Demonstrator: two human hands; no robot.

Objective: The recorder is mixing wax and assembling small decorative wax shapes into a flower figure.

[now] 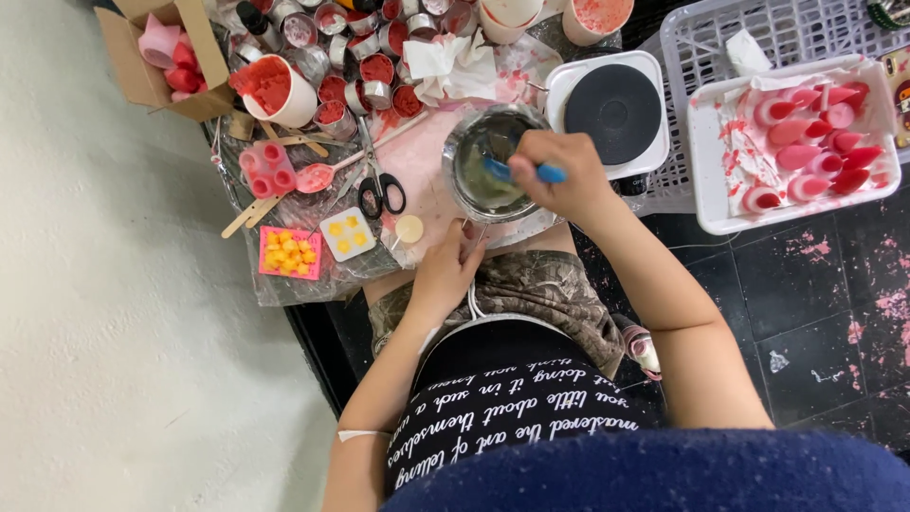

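Note:
A small metal pot with pale yellowish-green liquid sits on a plastic-covered work surface in front of me. My right hand is closed around a blue-handled tool whose tip dips into the pot. My left hand rests below the pot and grips its thin handle near the edge of the plastic sheet.
Black-handled scissors, wooden sticks, a pink mould with yellow pieces, a small white mould and several red-filled tins lie to the left. An electric hot plate stands to the right, beside a white tray of pink and red cones.

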